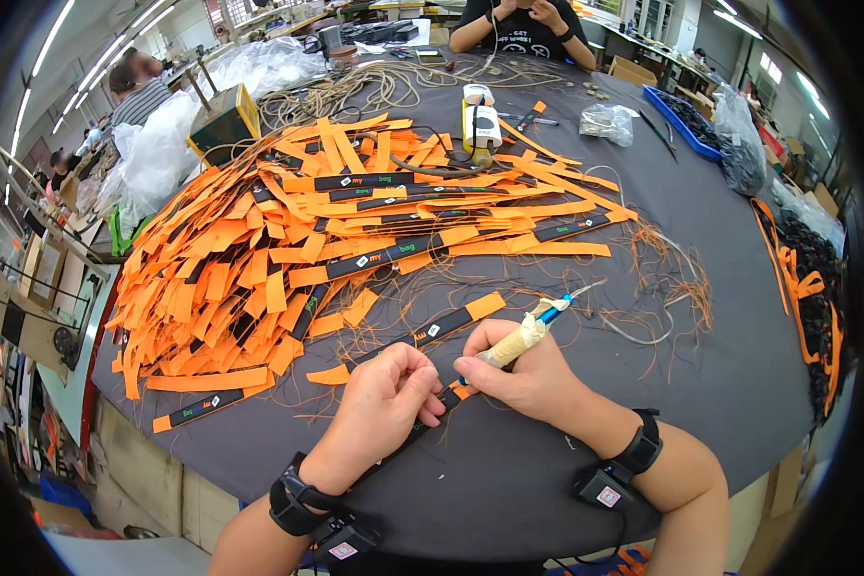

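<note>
My left hand is closed, its fingers curled over a black and orange fabric strap that runs down beneath it toward the table edge. Whether the thumb and forefinger also pinch a thread is too small to tell. Close by on the right, my right hand grips a pen-shaped tool wrapped in pale tape, with a blue end pointing up and away. The tool's lower end meets the orange end of the strap. Just beyond both hands lies another black and orange strap.
A large heap of orange and black straps covers the left and middle of the grey-topped table. Loose threads tangle at right. Behind are a white power strip, coiled cord and a blue tray. A person sits opposite.
</note>
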### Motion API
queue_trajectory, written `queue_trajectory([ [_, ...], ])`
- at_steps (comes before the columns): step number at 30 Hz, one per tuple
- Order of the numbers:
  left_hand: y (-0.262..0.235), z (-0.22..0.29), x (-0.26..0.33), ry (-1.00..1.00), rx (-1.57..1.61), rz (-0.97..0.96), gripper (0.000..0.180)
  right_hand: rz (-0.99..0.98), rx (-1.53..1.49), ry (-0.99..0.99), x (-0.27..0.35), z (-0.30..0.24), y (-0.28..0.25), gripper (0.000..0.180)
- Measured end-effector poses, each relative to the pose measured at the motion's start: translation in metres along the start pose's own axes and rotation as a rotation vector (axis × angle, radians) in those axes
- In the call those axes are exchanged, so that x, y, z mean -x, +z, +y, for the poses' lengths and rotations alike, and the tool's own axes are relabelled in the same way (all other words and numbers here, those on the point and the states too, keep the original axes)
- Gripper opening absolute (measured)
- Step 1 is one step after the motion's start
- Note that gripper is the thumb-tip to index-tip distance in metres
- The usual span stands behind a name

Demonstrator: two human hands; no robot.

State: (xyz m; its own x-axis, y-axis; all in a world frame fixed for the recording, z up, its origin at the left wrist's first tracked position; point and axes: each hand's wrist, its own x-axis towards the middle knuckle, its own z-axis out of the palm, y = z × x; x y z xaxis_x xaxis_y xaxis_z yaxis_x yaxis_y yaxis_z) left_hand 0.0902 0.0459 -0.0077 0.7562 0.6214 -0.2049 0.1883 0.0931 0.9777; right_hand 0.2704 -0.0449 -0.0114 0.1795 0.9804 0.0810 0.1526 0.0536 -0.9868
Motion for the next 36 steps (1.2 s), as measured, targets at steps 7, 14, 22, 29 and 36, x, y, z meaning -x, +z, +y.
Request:
queue_trajectory([
  [7,-0.001,-0.001,0.000,0.001,0.002,-0.005,0.013,-0.001,0.026,-0.004,0.000,-0.003,0.000,0.017],
  [14,-0.001,-0.003,0.000,0.029,0.098,0.014,0.014,0.031,-0.015,0.023,0.001,-0.001,0.000,0.018],
  [22,-0.035,0.026,-0.002,0.510,-0.709,0.582,0.022,0.095,-0.182,0.135,-0.001,-0.005,0.001,0.018],
  [29,0.002,0.041,0.063,0.363,-1.247,0.119,0.029,0.025,-0.034,0.012,-0.001,0.004,0.000,0.022],
  [36,0.010,0.022,0.075,0.307,-1.202,0.223,0.032,0.007,0.084,-0.039,0.002,-0.005,-0.001,0.025],
])
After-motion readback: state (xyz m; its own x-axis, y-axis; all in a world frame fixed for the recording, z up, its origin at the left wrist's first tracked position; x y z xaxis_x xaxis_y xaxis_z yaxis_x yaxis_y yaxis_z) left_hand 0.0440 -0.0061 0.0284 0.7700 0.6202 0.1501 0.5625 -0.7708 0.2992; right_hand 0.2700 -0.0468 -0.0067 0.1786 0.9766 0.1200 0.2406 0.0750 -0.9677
